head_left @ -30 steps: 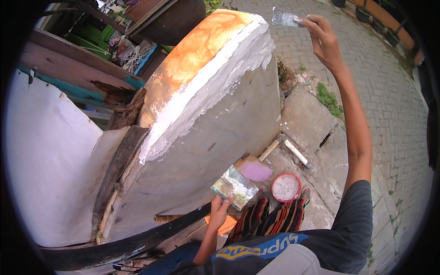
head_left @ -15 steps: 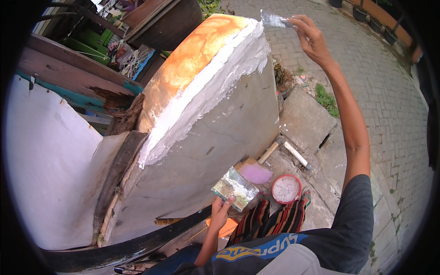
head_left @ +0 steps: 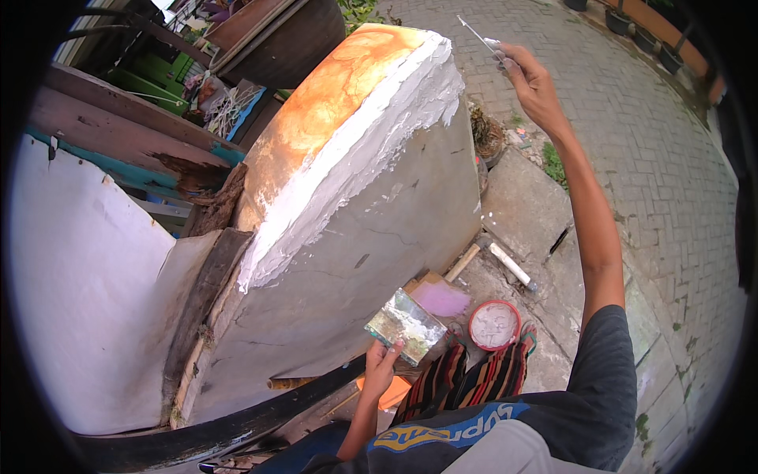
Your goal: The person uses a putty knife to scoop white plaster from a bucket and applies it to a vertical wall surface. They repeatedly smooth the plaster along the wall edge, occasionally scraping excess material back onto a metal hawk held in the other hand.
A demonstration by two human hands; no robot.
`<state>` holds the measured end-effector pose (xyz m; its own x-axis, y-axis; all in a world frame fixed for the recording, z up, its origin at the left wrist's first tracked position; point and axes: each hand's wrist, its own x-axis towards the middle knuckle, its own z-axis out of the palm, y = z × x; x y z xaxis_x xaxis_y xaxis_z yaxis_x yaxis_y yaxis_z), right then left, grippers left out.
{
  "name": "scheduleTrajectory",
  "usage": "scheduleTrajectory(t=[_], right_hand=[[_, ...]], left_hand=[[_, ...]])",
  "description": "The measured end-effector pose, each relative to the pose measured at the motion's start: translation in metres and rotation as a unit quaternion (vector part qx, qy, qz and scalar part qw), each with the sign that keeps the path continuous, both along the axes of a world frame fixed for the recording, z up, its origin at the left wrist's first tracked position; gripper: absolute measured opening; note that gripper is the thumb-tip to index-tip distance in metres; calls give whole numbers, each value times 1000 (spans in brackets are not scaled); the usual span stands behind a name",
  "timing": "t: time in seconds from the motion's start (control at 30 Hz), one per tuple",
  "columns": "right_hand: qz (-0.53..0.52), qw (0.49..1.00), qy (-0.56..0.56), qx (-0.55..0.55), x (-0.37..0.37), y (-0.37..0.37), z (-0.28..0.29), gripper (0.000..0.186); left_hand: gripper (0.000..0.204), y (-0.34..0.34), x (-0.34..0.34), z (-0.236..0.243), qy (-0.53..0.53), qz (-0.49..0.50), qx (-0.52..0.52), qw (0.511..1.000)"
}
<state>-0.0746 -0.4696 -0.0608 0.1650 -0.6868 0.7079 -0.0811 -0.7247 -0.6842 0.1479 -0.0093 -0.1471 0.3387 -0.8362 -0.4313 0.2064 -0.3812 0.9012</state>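
In my left hand point(head_left: 381, 365) is a flat rectangular plate point(head_left: 404, 322) smeared with white putty, held low in front of the wall. My right hand point(head_left: 533, 83) is raised at the far right, fingers closed on a putty knife point(head_left: 479, 35) whose thin blade shows nearly edge-on. The blade stands just off the far end of the wall's top edge, apart from it. A thick, uneven band of white putty point(head_left: 339, 170) runs along that edge, between the orange-stained top point(head_left: 339, 75) and the grey wall face point(head_left: 371, 229).
A red-rimmed bucket of putty point(head_left: 495, 325) stands by my feet. Near it lie a white roller-like tube point(head_left: 512, 267), a wooden handle point(head_left: 463, 263) and a purple-stained board point(head_left: 440, 299). A large planter point(head_left: 280, 43) stands behind the wall. Paving point(head_left: 655, 158) stretches along the right.
My right hand has turned the putty knife from blade face showing to nearly edge-on, moving slightly away from the wall's end. The left hand and its plate have hardly moved.
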Motion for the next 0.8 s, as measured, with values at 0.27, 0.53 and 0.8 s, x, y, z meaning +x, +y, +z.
scheduleTrajectory(t=[0.27,0.53,0.8], right_hand=[[228,867,-268,353,7,142,-26,34],[269,926,29,264,8,258,-88,26],[137,979,154,-4,7,266,-61,46]], left_hand=[[39,-14,1,2,12,33,12,999],[39,-68,-13,43,263,79,3,962],[39,-72,-11,50,420,45,-57,905]])
